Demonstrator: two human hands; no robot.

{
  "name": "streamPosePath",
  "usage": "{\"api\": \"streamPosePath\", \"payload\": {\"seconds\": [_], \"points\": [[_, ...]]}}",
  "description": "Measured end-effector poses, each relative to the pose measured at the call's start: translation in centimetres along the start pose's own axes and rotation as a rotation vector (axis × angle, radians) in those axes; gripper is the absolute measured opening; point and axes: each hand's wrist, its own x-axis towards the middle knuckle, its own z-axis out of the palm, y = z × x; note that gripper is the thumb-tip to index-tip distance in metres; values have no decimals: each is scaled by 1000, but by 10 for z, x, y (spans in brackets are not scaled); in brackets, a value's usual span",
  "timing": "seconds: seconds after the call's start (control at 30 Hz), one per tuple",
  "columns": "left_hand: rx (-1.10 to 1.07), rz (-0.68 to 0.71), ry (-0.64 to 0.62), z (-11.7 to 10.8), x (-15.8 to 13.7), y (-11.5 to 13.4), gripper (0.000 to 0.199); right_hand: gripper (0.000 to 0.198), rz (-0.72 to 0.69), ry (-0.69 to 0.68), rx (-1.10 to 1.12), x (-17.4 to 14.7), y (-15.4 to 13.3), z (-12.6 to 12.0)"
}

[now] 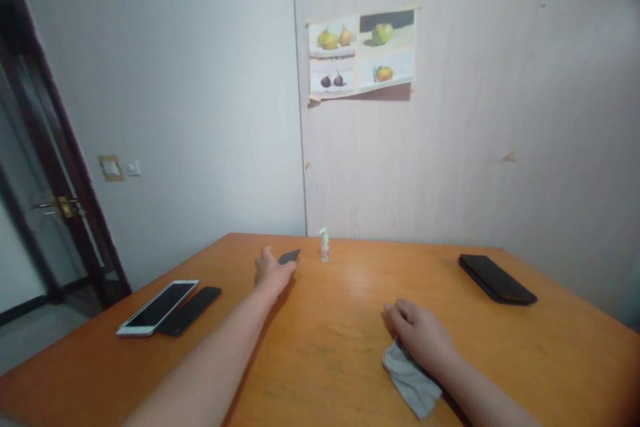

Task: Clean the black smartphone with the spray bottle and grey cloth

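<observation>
Stretched far across the table, my left hand [273, 273] is at the near end of a dark, flat phone [289, 257]. The thumb lies on the phone's right side and the bent fingers on its left; part of the phone is hidden under the hand. My right hand [420, 333] rests on the table at the right, its fingers curled into a loose fist. A crumpled grey cloth [411, 380] comes out from under its palm and hangs toward me. Just right of the dark phone stands a small clear pump bottle [325, 248] with a pale green top.
On the left of the orange-brown table [320, 347] lie a white tablet [159, 307] and a black phone [191, 311], side by side. A dark folder-like flat thing [496, 279] lies at the right. Behind the table is a wall with fruit pictures [360, 53].
</observation>
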Motion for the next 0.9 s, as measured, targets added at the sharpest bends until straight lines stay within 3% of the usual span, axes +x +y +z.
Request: {"api": "streamPosePath", "payload": {"seconds": [0.1, 0.2, 0.3, 0.4, 0.47, 0.6, 0.7, 0.8, 0.9], "points": [[-117, 75, -51, 19, -38, 21, 79, 42, -19, 8, 74, 3, 4, 3], [-463, 140, -122, 37, -78, 42, 75, 43, -49, 30, 283, 6, 6, 6], [-623, 212, -171, 48, -114, 63, 73, 45, -24, 28, 681, 7, -1, 4], [-632, 335, -177, 55, -142, 79, 74, 43, 114, -30, 1094, 3, -13, -5], [-614, 426, -150, 57, -157, 86, 74, 41, 152, -91, 1248, 0, -21, -12], [-569, 680, -71, 58, -175, 90, 74, 33, 116, -118, 1379, -2, -26, -21], [-563, 776, -60, 55, -178, 90, 79, 31, 136, -80, 1401, 0, -26, -23], [-576, 761, -95, 50, -178, 90, 82, 29, 123, -62, 1395, 0, -28, -24], [-614, 604, -158, 45, -174, 92, 81, 28, 110, -45, 1377, -3, -31, -25]]}}
